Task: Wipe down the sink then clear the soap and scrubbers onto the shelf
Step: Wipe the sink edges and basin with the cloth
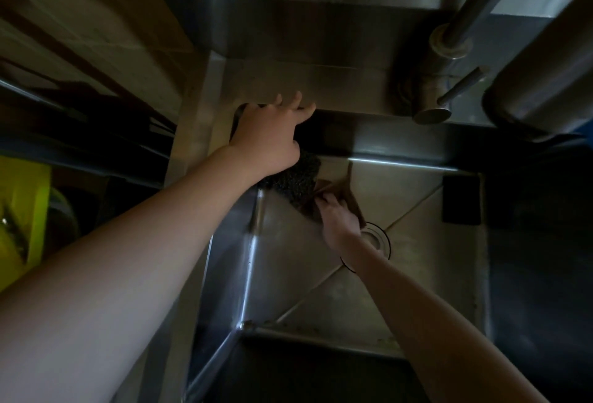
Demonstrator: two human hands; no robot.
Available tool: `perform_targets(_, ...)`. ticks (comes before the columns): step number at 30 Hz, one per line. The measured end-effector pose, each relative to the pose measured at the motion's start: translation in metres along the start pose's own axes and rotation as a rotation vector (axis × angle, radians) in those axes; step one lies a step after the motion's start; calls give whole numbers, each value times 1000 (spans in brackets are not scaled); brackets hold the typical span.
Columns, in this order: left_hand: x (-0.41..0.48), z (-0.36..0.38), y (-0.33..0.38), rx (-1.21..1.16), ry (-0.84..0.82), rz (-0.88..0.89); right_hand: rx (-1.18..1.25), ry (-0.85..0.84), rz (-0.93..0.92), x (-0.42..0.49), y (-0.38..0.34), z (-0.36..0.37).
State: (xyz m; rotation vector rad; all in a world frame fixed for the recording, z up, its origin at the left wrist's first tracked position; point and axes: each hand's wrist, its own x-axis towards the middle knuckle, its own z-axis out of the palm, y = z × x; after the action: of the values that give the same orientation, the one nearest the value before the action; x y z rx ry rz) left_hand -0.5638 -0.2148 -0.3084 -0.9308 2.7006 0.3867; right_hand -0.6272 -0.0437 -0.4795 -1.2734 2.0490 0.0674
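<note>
The steel sink (pixel 426 274) fills the view from above. My left hand (pixel 268 139) lies on its far-left rim corner with fingers spread, covering a dark object (pixel 238 115) that is mostly hidden. Just below that hand, a dark steel-wool scrubber (pixel 300 179) sits in the basin's far-left corner. Down in the basin, my right hand (pixel 338 219) grips a brown cloth (pixel 345 189) and presses it on the bottom beside the scrubber. A black pad (pixel 460 199) rests against the right wall.
The drain (pixel 380 237) is right of my right wrist. A faucet (pixel 449 53) with a lever stands on the back ledge, with a metal pot (pixel 545 81) to its right. A yellow-green container (pixel 22 210) sits below the counter's left edge.
</note>
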Motion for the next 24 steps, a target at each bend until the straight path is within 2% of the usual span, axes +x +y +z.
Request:
perform_targets(4,-1,3,-1,20,11,14,57,12,60,1,-2,3)
perform_targets(11,-19,9,-8,7,44,58,65,-80,-13,-52,-6,43)
perform_targets(19,-82,12,-27,-3,127,-58,-27,-205,-180,-85,-27,71)
perform_targets(24,-130,20,-35,47,197,-105,-89,-143,-203,-66,-51,76)
